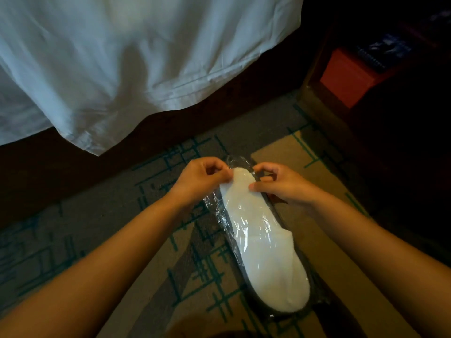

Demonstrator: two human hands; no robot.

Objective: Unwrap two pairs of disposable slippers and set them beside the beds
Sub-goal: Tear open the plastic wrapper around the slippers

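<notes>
A pair of white disposable slippers (266, 254) sits stacked inside a clear plastic wrapper (220, 212), held lengthwise above the carpet, heel end away from me. My left hand (202, 179) pinches the wrapper at the far end on the left side. My right hand (278, 182) pinches the same end from the right, its thumb lying on the white slipper. The wrapper's far tip (238, 160) sticks out between the two hands. The bed (109, 64), covered in a white sheet, stands just beyond.
A patterned grey and tan carpet (151, 191) with teal lines covers the floor. The bed's dark base (73, 167) runs across the left. A dark wooden nightstand with a red box (349, 74) stands at the right.
</notes>
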